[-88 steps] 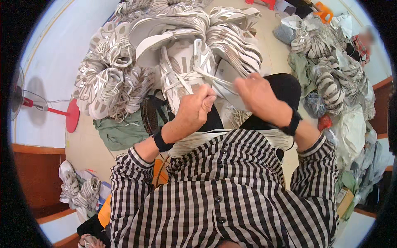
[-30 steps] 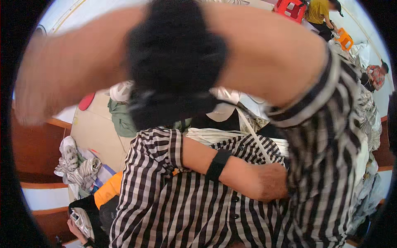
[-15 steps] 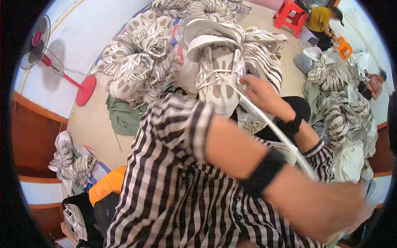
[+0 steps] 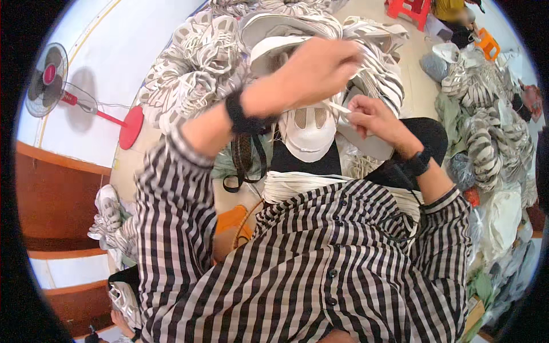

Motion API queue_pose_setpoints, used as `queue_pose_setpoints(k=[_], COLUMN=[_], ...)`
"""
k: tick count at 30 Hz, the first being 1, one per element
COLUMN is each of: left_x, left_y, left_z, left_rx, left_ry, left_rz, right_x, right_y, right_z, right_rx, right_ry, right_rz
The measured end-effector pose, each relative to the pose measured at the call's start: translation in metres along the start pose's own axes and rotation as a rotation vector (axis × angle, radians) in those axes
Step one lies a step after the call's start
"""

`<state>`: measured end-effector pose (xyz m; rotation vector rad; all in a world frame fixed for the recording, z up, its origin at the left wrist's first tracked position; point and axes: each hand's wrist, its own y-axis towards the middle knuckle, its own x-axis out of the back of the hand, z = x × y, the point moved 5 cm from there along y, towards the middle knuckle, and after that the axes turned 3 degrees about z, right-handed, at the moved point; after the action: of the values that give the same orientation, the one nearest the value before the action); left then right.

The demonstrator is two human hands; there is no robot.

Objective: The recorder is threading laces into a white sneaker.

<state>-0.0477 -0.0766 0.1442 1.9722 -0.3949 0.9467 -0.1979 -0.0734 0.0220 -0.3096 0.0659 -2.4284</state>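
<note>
A white and grey shoe upper (image 4: 309, 137) lies toe toward me on the dark cloth over my lap. My left hand (image 4: 325, 67) is above its lacing area, fingers curled and slightly blurred; what they hold, if anything, is hidden. Beside the upper, my right hand (image 4: 373, 121) pinches a flat white shoelace (image 4: 338, 107) between thumb and fingers. The hand and wrist in front hide much of the lacing. A bundle of white laces (image 4: 300, 184) rests across my lap, nearer to me.
Heaped shoe uppers (image 4: 194, 74) lie to the left, with more stacked uppers (image 4: 383, 74) to the right. A red-based fan (image 4: 132, 127) stands at far left. Bags and uppers (image 4: 483, 146) crowd the right side. Another person (image 4: 452, 14) sits near a red stool (image 4: 409, 10).
My left hand has swung from the lower right, where a white lace stretched taut, up and left over the shoe upper. My right hand stays near the upper's right side.
</note>
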Motion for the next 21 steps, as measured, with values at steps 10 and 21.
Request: queue_pose_setpoints(k=[10, 21], left_x=[-0.009, -0.010], left_y=[-0.102, -0.093], left_z=[0.045, 0.057], left_rx=[0.465, 0.317], left_ry=[0.061, 0.069], left_rz=[-0.096, -0.091], right_x=[0.002, 0.030], right_y=[-0.019, 0.000], right_z=[0.055, 0.063], right_rx=[0.454, 0.412], right_ry=[-0.950, -0.296], right_rz=[-0.449, -0.591])
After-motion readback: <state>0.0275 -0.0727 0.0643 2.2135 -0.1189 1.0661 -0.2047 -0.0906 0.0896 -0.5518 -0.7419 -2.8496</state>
